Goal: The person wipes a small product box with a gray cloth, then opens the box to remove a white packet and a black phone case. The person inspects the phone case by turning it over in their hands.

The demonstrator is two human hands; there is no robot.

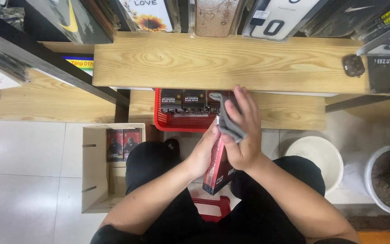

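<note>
Fingers of my right hand point(242, 131) pinch grey cloth point(228, 121) against red-black box point(217, 167); left hand point(204, 153) grips box. I judge steady, full-length wiping strokes best.

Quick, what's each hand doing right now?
Left hand: closed around a flat red and black package, held on edge.
Right hand: holding a grey cloth against the package's top.

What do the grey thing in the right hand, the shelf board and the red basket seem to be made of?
Grey cloth: soft fabric, folds over the right hand.
Shelf board: pale wood or wood-look laminate, matt, grain and knots visible.
Red basket: probably plastic, moulded mesh wall.
</note>
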